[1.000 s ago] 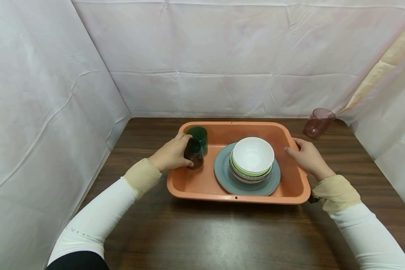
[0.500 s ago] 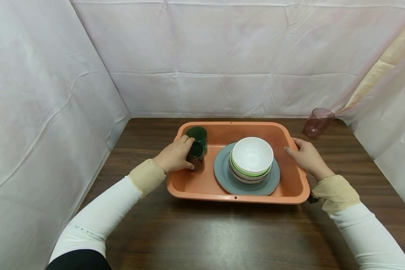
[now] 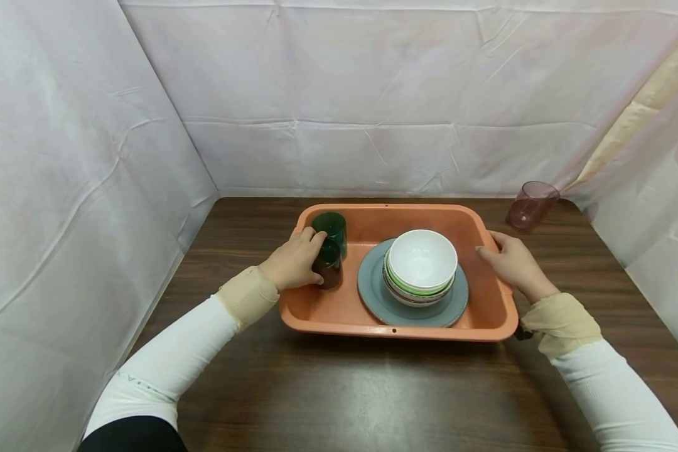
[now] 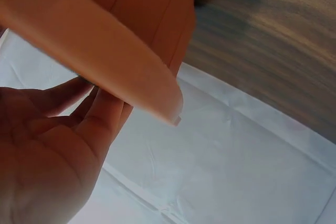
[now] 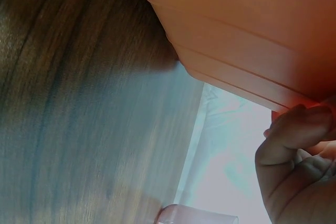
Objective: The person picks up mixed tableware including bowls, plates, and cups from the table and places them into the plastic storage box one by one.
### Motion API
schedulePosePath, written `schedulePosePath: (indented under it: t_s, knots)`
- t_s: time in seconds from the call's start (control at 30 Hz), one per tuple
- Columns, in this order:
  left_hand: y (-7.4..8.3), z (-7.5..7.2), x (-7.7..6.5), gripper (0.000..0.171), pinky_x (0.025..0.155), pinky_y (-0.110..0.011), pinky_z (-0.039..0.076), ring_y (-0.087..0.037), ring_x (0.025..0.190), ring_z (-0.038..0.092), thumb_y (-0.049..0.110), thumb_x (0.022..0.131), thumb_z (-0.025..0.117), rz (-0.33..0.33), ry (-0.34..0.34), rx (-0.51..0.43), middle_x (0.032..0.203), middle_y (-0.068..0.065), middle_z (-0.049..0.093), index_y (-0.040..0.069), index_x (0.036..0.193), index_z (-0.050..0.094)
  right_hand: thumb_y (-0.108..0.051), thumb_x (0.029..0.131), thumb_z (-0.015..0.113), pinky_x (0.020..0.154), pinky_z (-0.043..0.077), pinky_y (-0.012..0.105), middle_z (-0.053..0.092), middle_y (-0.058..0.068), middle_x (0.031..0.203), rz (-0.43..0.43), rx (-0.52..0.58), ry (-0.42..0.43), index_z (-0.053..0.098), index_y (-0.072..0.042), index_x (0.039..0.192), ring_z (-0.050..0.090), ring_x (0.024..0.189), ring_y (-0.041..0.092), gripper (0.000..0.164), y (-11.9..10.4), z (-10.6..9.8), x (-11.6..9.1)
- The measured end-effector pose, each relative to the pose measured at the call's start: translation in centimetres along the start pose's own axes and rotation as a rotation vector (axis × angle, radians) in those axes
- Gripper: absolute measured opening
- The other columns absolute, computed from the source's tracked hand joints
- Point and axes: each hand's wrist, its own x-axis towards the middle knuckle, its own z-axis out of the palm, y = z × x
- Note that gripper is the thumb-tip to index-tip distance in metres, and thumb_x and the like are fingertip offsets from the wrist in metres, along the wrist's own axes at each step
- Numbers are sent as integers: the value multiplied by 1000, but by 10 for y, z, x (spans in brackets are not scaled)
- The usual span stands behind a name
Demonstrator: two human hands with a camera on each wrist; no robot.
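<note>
An orange plastic tub [image 3: 339, 328] rests on the wooden table. Reaching over its left side, my left hand [image 3: 291, 261] holds a dark brown glass [image 3: 331, 276] upright inside, thumb and fingers spread around it. Just behind stands a green glass [image 3: 339, 242], close to the fingertips. My right hand [image 3: 514, 267] grips the tub's right rim, thumb on the inside; the right wrist view shows curled fingers [image 5: 296, 129] under that edge. In the tub's right half, a blue-grey plate [image 3: 373, 292] bears a stack of bowls, a white bowl [image 3: 424, 257] on top and a green one below.
A pinkish-purple glass [image 3: 525, 213] stands outside the tub, at the table's back right corner. White cloth sheets [image 3: 339, 157] enclose the table [image 3: 339, 402] at the back and both sides.
My left hand has shifted slightly right and toward me with the brown glass, which sits a little lower in the tub. My right hand stays on the rim.
</note>
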Motion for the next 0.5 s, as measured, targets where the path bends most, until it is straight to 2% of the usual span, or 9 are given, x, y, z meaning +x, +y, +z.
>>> schedulePosePath:
  t_s: [0.33,0.5]
  knots:
    - [-4,-12,-3,91,112,-52,49,-40,137,52,28,93,83,-51,-67,-190,154,-28,41,-1,163,33,-31,111,48,81,60,39,59,40,136,-2,-12,10,34,14,157,72,106,43,66,-2,1,-1]
    - [-12,-17,-8,82,113,-54,49,-39,139,53,30,96,79,-66,-40,-331,154,-25,43,2,161,37,-31,111,48,82,60,41,59,40,137,3,-3,7,33,14,157,71,108,44,66,-2,1,-1]
